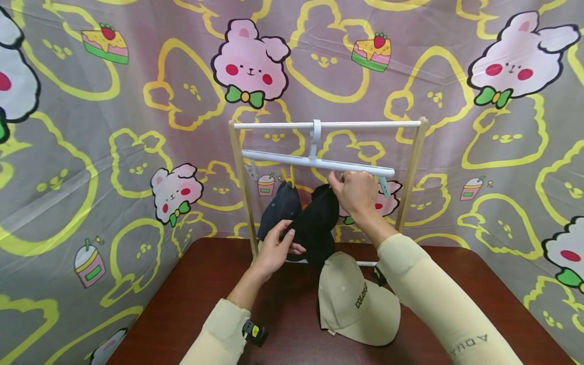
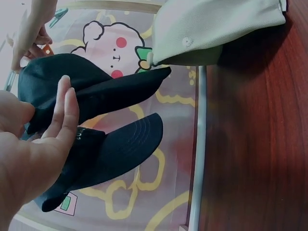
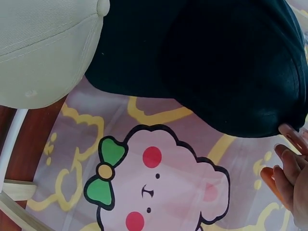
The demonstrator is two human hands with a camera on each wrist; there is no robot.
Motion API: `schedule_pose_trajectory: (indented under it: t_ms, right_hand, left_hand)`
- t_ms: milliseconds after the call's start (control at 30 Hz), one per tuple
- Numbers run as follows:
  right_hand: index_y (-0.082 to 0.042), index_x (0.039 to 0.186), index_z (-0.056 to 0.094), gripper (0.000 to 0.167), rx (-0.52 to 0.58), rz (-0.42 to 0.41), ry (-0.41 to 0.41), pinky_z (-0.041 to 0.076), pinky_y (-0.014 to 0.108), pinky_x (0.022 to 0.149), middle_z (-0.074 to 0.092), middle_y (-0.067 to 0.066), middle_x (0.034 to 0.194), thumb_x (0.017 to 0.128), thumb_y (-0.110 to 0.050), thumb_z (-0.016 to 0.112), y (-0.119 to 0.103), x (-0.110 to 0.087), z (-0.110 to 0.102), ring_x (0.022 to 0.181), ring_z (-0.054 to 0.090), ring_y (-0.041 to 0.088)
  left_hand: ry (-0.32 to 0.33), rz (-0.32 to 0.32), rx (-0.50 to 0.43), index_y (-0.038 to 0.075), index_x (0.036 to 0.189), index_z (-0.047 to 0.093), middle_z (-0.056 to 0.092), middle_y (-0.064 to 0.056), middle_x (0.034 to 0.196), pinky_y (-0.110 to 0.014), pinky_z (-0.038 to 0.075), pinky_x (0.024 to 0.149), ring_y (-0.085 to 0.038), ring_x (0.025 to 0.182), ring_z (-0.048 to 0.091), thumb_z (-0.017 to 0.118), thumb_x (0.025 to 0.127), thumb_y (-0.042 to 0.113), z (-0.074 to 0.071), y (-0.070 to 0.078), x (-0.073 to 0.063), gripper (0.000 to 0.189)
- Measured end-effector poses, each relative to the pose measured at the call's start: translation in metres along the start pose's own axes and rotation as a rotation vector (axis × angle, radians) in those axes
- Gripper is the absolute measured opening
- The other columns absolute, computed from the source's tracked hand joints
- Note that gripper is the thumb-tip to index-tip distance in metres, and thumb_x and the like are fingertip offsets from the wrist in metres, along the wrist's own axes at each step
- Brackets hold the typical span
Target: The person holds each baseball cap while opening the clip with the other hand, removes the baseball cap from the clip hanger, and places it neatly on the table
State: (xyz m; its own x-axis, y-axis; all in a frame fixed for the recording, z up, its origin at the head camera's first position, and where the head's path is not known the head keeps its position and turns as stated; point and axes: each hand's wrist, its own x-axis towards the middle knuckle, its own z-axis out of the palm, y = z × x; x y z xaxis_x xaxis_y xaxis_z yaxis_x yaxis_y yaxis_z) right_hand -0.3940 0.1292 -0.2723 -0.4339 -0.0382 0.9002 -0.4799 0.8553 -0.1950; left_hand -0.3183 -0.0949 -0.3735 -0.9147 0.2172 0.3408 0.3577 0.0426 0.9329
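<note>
A black cap (image 1: 315, 225) hangs below the white hanger (image 1: 315, 161), between my two hands. With the left hand (image 1: 277, 246) I hold the cap's lower left side, thumb against the fabric and two fingers (image 2: 67, 108) extended. My right hand (image 1: 358, 192) is at the cap's upper edge, just under the hanger bar. Its fingers pinch an orange clip (image 3: 273, 185), mostly covered by them. Beside the black cap, a dark navy cap (image 1: 280, 205) hangs from a yellow clip (image 1: 288, 176). A beige cap (image 1: 349, 299) with dark lettering lies on the table in front.
The hanger hooks over the white top rail (image 1: 274, 125) of a rack with wooden side posts (image 1: 410, 172). A teal clip (image 1: 384, 186) and a pale clip (image 1: 251, 170) hang at the bar's ends. Beneath is a reddish-brown table (image 1: 191, 294); a patterned curtain (image 1: 137, 132) stands behind.
</note>
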Motion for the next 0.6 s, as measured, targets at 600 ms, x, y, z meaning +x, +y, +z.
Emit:
schedule_pose_trajectory:
  t_ms: [600]
  right_hand:
    - [-0.009, 0.044, 0.044, 0.059, 0.012, 0.0, -0.002, 0.021, 0.033, 0.038, 0.034, 0.002, 0.043, 0.095, -0.028, 0.068, 0.0006, 0.0004, 0.0001, 0.037, 0.033, 0.022]
  left_hand:
    - [0.066, -0.006, 0.022, 0.001, 0.141, 0.049, 0.053, -0.025, 0.14, -0.042, 0.063, 0.078, -0.038, 0.083, 0.076, 0.045, 0.11, 0.01, -0.0036, 0.0017, 0.0034, 0.032]
